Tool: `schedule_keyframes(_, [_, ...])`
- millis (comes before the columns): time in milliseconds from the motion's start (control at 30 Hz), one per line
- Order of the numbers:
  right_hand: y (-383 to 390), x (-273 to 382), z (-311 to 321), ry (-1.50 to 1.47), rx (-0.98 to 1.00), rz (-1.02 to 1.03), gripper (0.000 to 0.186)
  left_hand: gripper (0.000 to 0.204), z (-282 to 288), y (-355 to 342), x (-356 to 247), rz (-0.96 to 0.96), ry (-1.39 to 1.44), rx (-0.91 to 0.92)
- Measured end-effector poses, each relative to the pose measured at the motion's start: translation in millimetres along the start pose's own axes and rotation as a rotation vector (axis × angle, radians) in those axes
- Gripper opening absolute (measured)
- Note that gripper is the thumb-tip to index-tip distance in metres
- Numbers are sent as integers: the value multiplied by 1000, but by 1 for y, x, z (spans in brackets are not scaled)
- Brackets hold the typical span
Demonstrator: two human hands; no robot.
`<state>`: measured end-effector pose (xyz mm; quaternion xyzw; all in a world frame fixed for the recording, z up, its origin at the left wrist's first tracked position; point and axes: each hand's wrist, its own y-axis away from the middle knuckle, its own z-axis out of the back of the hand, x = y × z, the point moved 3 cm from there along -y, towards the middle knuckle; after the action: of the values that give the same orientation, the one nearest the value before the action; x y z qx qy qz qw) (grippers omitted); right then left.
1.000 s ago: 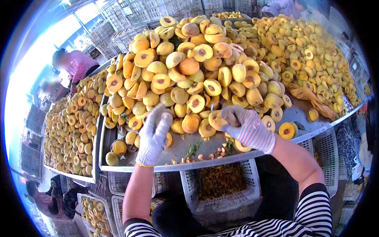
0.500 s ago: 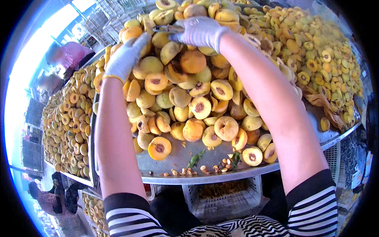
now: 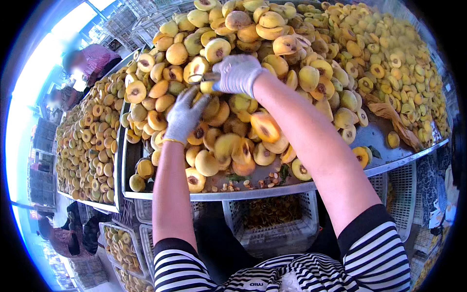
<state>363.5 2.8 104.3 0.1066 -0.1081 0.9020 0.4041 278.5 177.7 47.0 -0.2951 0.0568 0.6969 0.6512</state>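
A heap of halved yellow peaches [image 3: 206, 163], many with the pit still in, covers the metal table [image 3: 214, 185] before me. My right hand [image 3: 238, 74], gloved in pale knit, is closed round the handle of a small tool with a metal loop [image 3: 195, 78] at its end. The loop points left over the heap, against a cut peach half [image 3: 198, 66]. Just below the loop, my left hand [image 3: 185, 117], also gloved, has its fingers apart over the peaches; nothing shows in it. A blurred peach half [image 3: 265, 126] lies in front of my right forearm.
Loose pits [image 3: 248, 184] lie along the table's near rim. Beneath it stands a plastic crate [image 3: 272, 238] with brown scraps. More fruit fills a tray [image 3: 116, 187] at left and a heap [image 3: 394, 63] at right, by brown paper [image 3: 396, 121]. Other people [image 3: 97, 61] are at far left.
Both hands have come nearer to me across the heap, the right still holding the looped tool. Several peaches have slid toward the near rim. The view has shifted.
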Motion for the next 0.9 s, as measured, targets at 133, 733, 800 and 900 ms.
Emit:
schedule_keyframes(133, [53,-8,-37,-145,-100,-61,40,58,-16,49,-26,1,-184,127])
schedule_keyframes(733, [190,10,10,-647,-512,-92,43,50,-18,208,-141,-575,-78,12])
schedule_keyframes(800, [216,15,11,-561,-538,-121,42,46,-21,190,-130,-356,39,148])
schedule_keyframes(900, [239,21,4,-718,-606,-178,42,36,-9,185,-118,-7,390,127])
